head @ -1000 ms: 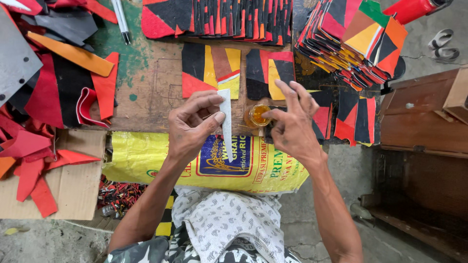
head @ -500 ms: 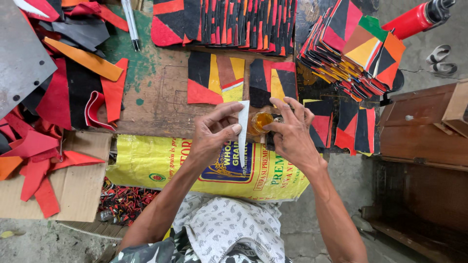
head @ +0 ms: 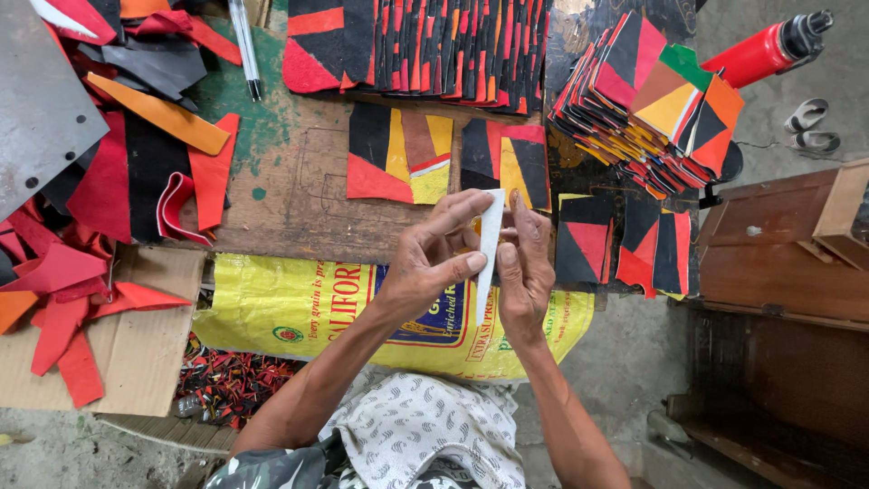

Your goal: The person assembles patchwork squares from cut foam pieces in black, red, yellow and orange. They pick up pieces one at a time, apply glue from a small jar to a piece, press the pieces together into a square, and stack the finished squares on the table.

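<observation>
My left hand (head: 433,263) and my right hand (head: 524,263) meet over the near edge of a worn wooden board (head: 290,195). Both pinch a narrow white strip (head: 487,249) that stands upright between the fingertips. Just beyond the hands lie patchwork squares of black, red, yellow and brown (head: 398,154), with another black, red and yellow square (head: 507,158) beside them. The small amber jar seen earlier is hidden behind my hands.
A row of patchwork pieces (head: 425,45) lines the far edge. A fanned stack of squares (head: 652,109) sits at right, near a red bottle (head: 765,50). Red, black and orange scraps (head: 100,181) pile at left over cardboard (head: 136,353). A yellow printed sack (head: 308,312) hangs below.
The view has shifted, and my hands have closed together around the white strip. The amber jar that showed between the hands is now covered.
</observation>
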The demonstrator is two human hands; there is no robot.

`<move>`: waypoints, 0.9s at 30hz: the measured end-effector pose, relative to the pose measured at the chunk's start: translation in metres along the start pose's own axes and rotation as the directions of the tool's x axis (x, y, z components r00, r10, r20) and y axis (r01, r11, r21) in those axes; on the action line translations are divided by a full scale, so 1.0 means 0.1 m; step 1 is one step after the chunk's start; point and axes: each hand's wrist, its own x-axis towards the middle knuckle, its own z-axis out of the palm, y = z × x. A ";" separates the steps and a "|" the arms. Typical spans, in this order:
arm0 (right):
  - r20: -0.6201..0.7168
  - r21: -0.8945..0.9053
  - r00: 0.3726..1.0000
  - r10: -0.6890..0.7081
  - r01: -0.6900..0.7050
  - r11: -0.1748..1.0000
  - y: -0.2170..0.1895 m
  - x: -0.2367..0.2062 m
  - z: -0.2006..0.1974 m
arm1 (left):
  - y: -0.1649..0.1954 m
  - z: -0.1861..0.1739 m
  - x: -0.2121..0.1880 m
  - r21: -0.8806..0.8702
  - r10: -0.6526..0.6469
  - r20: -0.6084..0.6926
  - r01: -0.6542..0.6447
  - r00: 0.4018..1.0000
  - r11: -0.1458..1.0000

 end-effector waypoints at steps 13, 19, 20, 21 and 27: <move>0.032 -0.060 0.999 -0.016 0.018 0.998 0.04 -0.06 -0.05 | 0.01 0.00 0.04 0.036 0.024 0.011 -0.025 1.000 0.999; 0.059 -0.280 0.972 -0.226 0.233 0.931 0.03 -0.14 -0.07 | 0.03 -0.04 0.09 0.006 0.032 -0.020 -0.032 0.999 0.999; 0.062 -0.304 0.966 -0.252 0.259 0.917 0.02 -0.15 -0.08 | 0.04 -0.04 0.10 -0.010 0.025 -0.027 -0.025 0.999 1.000; 0.027 -0.320 0.962 -0.273 0.267 0.909 0.00 -0.18 -0.09 | 0.04 -0.05 0.11 -0.026 0.017 -0.034 -0.018 0.999 0.999; -0.014 -0.104 0.995 -0.102 0.100 0.989 -0.07 -0.19 -0.11 | 0.06 -0.05 0.16 -0.111 -0.006 -0.054 0.000 0.999 0.994</move>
